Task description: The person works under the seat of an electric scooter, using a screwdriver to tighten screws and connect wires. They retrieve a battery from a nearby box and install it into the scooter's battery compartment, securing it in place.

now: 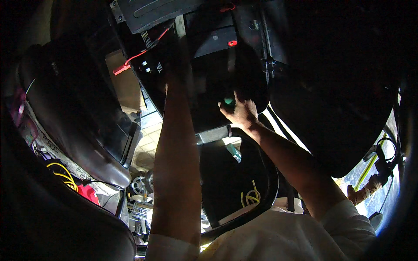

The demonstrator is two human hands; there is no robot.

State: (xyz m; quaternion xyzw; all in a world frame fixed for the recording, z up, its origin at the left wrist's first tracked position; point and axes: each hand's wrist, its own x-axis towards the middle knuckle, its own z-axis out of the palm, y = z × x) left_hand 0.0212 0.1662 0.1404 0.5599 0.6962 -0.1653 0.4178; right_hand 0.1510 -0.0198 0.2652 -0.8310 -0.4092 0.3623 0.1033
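My right hand is closed round a dark thing with a green end, over a black compartment; its kind is hard to make out. My left forearm reaches up the middle, and its hand is lost in shadow beside the compartment's left edge, so its fingers do not show. Beyond both hands lies a black box with a red socket. To the left of my left hand, a red wire ends in a red connector.
Black padded seats flank the left side, and a large dark shape fills the right. Brown cardboard stands behind the left seat. Yellow wires lie in the near black tray, and a yellow cable coil is at far left.
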